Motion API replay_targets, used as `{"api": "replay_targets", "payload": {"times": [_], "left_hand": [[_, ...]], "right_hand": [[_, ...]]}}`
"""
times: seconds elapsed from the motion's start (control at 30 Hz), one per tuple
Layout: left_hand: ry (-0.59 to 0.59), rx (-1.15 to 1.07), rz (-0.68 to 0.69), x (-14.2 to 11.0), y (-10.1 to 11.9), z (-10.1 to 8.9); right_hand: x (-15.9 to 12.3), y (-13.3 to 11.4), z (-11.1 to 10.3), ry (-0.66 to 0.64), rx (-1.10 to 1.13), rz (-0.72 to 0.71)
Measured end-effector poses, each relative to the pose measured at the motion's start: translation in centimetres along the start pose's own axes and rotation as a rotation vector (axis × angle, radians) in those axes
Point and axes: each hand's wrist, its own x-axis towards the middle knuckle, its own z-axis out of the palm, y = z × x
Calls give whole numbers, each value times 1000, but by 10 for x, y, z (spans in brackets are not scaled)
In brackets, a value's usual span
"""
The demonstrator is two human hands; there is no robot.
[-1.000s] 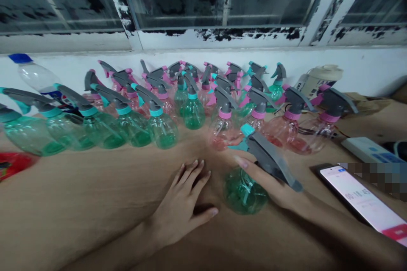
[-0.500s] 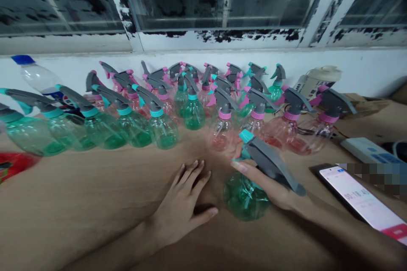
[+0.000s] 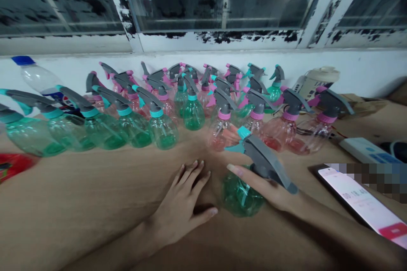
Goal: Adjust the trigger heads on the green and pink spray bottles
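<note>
My right hand [image 3: 263,188] is wrapped round the neck of a green spray bottle [image 3: 240,197] with a grey trigger head and teal nozzle; the bottle stands on the brown table [image 3: 79,203] just right of centre. My left hand [image 3: 182,209] lies flat on the table with fingers spread, close beside the bottle's left side, holding nothing. Behind both hands stand rows of green spray bottles [image 3: 162,129] and pink spray bottles [image 3: 222,129].
A phone [image 3: 365,205] with a lit screen lies at the right. A white power strip [image 3: 365,150] sits behind it. A clear water bottle [image 3: 38,77] with a blue cap lies at the back left, a red object [image 3: 12,165] at the left edge, a cream container [image 3: 314,80] by the wall.
My right hand has shifted the green spray bottle slightly, its head tilting and the body moving a little toward the rows. My left hand has stayed flat in place.
</note>
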Motion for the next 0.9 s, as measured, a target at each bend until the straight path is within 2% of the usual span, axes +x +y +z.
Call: {"api": "replay_targets", "payload": {"times": [0.33,0.47,0.67,0.9], "left_hand": [[-9,-13,0,1,-1,1],[18,-17,8,0,-2,2],[8,-3,7,0,-2,1],[1,-11,1,0,-2,3]], "right_hand": [[-1,-1,-3,-2,16,6],[0,-3,-4,-55,24,33],[4,-7,-4,-53,64,-1],[-3,6,-2,3,-138,19]]}}
